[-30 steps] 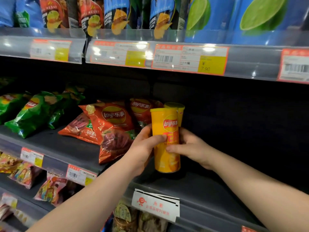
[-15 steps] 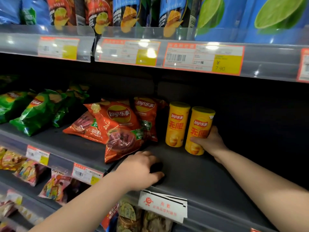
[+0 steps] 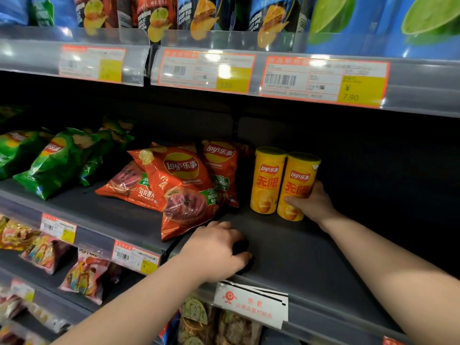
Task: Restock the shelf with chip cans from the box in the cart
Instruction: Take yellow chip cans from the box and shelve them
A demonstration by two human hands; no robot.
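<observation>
Shelving of dark grey metal [image 3: 298,257] fills the head camera's view, with both bare arms reaching in over its front edge. Two yellow cylindrical chip cans stand upright and touching on this middle shelf, well back from the edge. The left yellow can [image 3: 267,180] stands free, just beside the red-orange chip bags [image 3: 181,180] slumped to its left. The right yellow can [image 3: 300,178] is in the grip of the right hand [image 3: 311,202]: its thumb lies across the lower front of the can and its fingers [image 3: 317,188] wrap round the far side. The can's base meets the shelf or sits just off it; I cannot tell which.

The left hand [image 3: 214,250] rests knuckles-up on the shelf near the front lip, well apart from the cans. Its fingers [image 3: 231,235] are curled under toward the palm and have hold of nothing I can make out; a dark patch beneath them looks like shadow.

Glossy green chip bags [image 3: 57,158] lie further left on the same level. A white paper sign with red print [image 3: 251,303] hangs on the shelf's front rail, below the left wrist. Orange-bordered price labels [image 3: 323,80] line the clear rail of the shelf above, which carries tall blue packs with a lime picture [image 3: 373,21]. Small colourful snack packets [image 3: 84,275] sit on the shelf below.
</observation>
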